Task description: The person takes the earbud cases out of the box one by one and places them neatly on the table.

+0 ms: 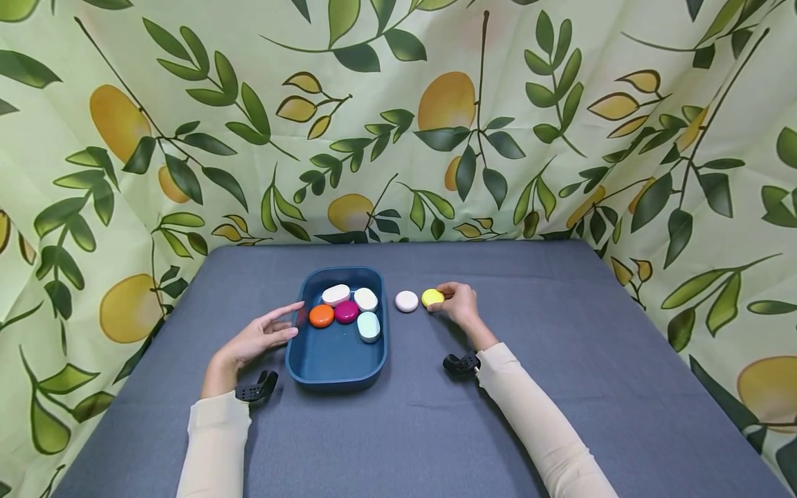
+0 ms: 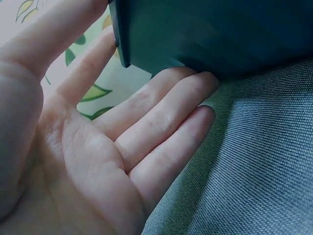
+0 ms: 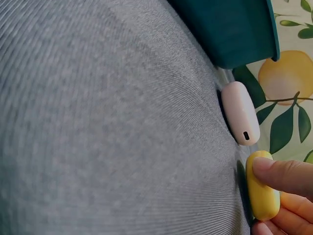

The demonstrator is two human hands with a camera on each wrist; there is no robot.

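Observation:
My right hand [image 1: 459, 304] pinches a rounded yellow earbud case [image 1: 432, 298] between thumb and fingers, at the table surface. Just left of it lies a pale pink earbud case [image 1: 407, 301], whose small port slot shows in the right wrist view. A blue rectangular tray [image 1: 336, 363] holds several cases: an orange one [image 1: 321, 316], a magenta one [image 1: 346, 311], a pale mint one [image 1: 369, 327] and two white ones [image 1: 336, 295]. At the tray's left side, my left hand [image 1: 258, 340] touches the wall with loosely extended fingers [image 2: 166, 117], palm visible and holding nothing.
A grey-blue cloth [image 1: 436, 429] covers the table. Behind and at both sides hangs a curtain [image 1: 386, 69] printed with leaves and yellow fruit. A black strap device [image 1: 461, 364] sits at each wrist.

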